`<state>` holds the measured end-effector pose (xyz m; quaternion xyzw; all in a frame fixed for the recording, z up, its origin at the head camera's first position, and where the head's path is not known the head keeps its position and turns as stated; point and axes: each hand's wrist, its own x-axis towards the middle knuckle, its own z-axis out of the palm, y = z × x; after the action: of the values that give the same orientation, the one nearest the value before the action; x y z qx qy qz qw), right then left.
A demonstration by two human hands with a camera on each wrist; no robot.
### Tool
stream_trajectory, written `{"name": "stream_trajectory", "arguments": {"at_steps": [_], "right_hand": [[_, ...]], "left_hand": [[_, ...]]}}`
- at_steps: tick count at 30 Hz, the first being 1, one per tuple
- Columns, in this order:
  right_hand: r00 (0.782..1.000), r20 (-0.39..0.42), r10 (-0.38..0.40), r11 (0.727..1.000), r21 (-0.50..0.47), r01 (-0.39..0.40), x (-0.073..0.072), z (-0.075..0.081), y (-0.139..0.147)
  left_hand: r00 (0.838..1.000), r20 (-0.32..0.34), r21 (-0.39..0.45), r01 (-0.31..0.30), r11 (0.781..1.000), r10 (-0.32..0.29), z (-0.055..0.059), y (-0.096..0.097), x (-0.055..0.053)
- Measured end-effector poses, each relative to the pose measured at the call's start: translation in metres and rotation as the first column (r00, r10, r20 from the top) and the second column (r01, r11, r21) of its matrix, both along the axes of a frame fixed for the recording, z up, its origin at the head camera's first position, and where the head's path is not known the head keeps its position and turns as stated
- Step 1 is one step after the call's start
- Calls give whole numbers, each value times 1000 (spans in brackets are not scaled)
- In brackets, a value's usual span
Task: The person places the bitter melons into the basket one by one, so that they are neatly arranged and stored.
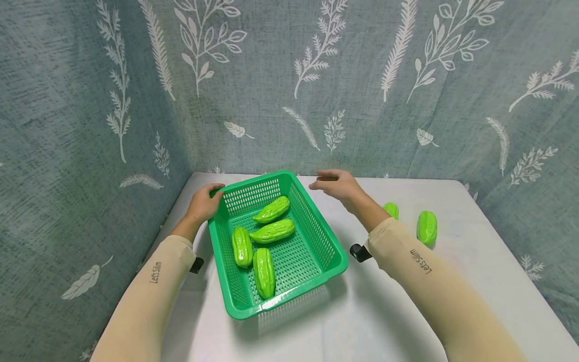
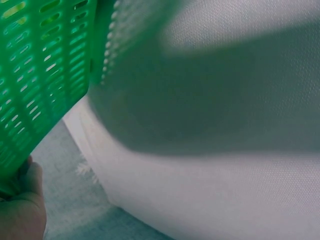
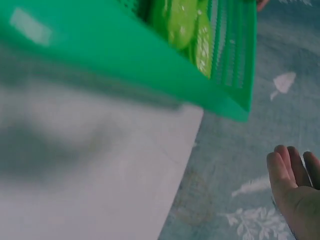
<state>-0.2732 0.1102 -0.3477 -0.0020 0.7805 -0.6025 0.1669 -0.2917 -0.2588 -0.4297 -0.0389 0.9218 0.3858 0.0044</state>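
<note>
My left hand point(image 1: 204, 203) grips the far left corner of a green plastic basket point(image 1: 289, 297) with slotted sides. Several bright green bitter gourds point(image 1: 264, 273) lie inside, mostly toward its left and far parts. The left wrist view shows the thumb of that hand point(image 2: 25, 205) at the basket's wall point(image 2: 45, 65), which stands above the table with a shadow under it. My right hand point(image 1: 336, 186) is held beyond the basket's far right side, apart from it. In the right wrist view this hand point(image 3: 297, 195) has its fingers extended and holds nothing.
On the white table point(image 1: 375, 311), right of the basket, lie two more bitter gourds, one point(image 1: 427, 229) in full view and another point(image 1: 391, 210) partly hidden by the right forearm. A grey-green leaf-patterned cloth point(image 1: 271, 75) hangs behind the table and along its left side.
</note>
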Motion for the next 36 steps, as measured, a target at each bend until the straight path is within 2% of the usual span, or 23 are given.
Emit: {"name": "stream_trajectory", "arguments": {"at_steps": [4, 8, 14, 18, 20, 23, 28, 36], "right_hand": [[1000, 11, 15, 999, 50, -15, 1, -7, -17], [999, -11, 41, 992, 121, -39, 3, -11, -37], [994, -17, 111, 983, 148, -107, 5, -15, -65], [988, -43, 150, 968, 210, -138, 2, -24, -80], [983, -52, 175, 953, 258, -157, 1, -31, -86], [971, -54, 234, 917, 344, -202, -1, -43, -94], [946, -50, 319, 840, 477, -258, 1, -58, -100], [932, -60, 356, 761, 598, -252, 8, -71, -104]], "left_hand": [[1000, 1, -2, 0, 1000, 0, 1, -1, 0], [1000, -6, -5, 1, 1000, -1, 1, -2, 1], [1000, -14, -7, -3, 1000, 3, 3, -2, 0], [1000, -15, 1, -3, 1000, 3, 1, -2, -1], [1000, -12, 1, -5, 1000, 5, 0, -2, -1], [1000, -13, 1, -5, 1000, 5, -2, -2, -1], [999, -35, 5, 1, 1000, -1, -3, -3, -2], [1000, -20, 15, -9, 1000, 9, -2, -5, -2]]}}
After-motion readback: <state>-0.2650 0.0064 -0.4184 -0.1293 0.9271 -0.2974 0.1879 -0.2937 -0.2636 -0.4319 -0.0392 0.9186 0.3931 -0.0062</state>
